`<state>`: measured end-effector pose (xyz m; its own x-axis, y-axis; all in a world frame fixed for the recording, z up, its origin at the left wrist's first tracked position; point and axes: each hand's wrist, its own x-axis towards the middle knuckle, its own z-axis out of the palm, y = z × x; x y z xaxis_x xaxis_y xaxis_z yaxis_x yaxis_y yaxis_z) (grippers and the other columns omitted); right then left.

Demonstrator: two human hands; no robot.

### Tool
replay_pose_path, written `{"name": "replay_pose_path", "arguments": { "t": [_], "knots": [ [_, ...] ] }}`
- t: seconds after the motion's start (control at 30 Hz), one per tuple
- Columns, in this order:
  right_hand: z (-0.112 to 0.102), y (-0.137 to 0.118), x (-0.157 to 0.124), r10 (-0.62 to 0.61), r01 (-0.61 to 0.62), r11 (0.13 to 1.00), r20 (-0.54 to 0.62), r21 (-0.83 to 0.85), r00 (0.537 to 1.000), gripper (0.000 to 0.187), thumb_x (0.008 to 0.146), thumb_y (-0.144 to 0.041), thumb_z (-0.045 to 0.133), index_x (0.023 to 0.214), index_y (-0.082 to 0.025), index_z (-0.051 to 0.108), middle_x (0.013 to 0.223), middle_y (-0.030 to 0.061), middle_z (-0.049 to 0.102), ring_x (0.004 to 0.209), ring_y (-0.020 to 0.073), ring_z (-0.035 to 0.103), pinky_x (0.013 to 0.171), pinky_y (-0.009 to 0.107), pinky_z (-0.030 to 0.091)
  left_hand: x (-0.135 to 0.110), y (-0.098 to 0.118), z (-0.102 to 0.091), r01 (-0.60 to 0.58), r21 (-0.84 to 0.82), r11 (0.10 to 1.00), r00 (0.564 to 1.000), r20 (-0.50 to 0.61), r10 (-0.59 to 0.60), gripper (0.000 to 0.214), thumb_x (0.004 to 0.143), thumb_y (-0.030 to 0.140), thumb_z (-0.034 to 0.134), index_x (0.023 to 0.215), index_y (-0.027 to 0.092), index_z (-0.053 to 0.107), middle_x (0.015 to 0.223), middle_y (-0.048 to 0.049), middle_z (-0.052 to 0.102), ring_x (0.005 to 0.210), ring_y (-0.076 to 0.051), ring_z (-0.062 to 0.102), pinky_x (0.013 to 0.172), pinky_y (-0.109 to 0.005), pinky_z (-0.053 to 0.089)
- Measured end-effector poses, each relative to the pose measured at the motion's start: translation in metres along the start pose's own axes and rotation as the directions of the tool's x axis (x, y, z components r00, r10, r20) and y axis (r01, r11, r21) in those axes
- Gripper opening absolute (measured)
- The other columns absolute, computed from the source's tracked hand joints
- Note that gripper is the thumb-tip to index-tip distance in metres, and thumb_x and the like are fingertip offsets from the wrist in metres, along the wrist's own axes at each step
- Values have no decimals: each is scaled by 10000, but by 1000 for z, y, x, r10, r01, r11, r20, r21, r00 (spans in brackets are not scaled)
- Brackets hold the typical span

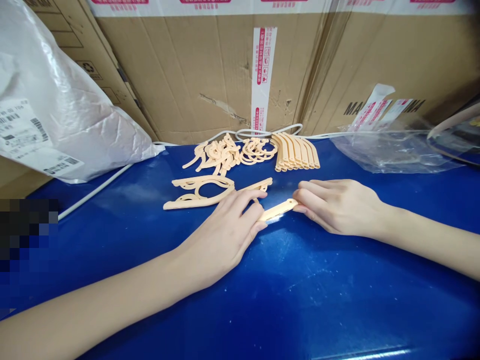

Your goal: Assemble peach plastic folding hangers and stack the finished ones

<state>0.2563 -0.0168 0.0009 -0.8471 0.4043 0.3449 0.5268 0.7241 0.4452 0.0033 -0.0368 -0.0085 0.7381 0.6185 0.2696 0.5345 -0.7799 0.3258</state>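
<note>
Low over the blue tabletop (285, 300), my left hand (232, 225) grips a cream plastic hanger arm (279, 210), a slim piece with a hole near its right end. My right hand (333, 205) pinches at that same end, its fingertips hiding whatever is between them. Just beyond my left hand lie folding hangers (198, 201) in the same cream plastic, partly covered by my fingers. Farther back are a loose heap of small curved parts (221, 155), some hook-shaped pieces (257, 151) and a neat row of hanger arms (298, 152).
Large cardboard boxes (187, 75) form a wall behind the table. A stuffed white plastic parcel (67, 100) leans in at the left. A white cable (93, 192) runs along the back, and a clear plastic bag (393, 152) lies at the back right.
</note>
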Motion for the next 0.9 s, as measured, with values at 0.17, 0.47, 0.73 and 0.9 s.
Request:
{"name": "replay_pose_path", "arguments": {
  "t": [0.17,0.47,0.73,0.9],
  "knots": [
    [-2,2,1,-50,47,996,-28,-70,998,333,1011,-288,327,760,-181,519,664,3,530,585,140,475,565,282,371,1,0,-1,-15,18,1000,1000,11,15,203,1020,246,304,1017,184,497,1358,-99,451,1276,-238,411,1110,-492,327],
    [-1,5,0,4,-2,998,-38,67,999,349,998,-321,328,754,-185,536,679,4,530,576,129,470,565,264,359,2,0,-1,-37,59,998,999,12,36,255,1023,248,282,1016,152,517,1356,-128,457,1305,-245,394,1102,-480,348],
    [-2,0,0,66,-66,977,4,205,998,335,985,-343,352,745,-191,529,656,-17,513,538,108,474,533,249,342,1,1,-3,-31,46,998,999,18,31,226,1019,245,299,1029,171,512,1352,-117,457,1277,-246,413,1094,-509,350],
    [-2,-1,0,73,-82,958,45,276,996,320,988,-337,343,761,-190,514,661,-23,518,540,98,470,536,244,343,0,2,-5,-25,8,1000,1000,9,25,214,1018,258,313,965,190,508,1339,-101,465,1282,-241,415,1085,-485,373]
  ]
}}
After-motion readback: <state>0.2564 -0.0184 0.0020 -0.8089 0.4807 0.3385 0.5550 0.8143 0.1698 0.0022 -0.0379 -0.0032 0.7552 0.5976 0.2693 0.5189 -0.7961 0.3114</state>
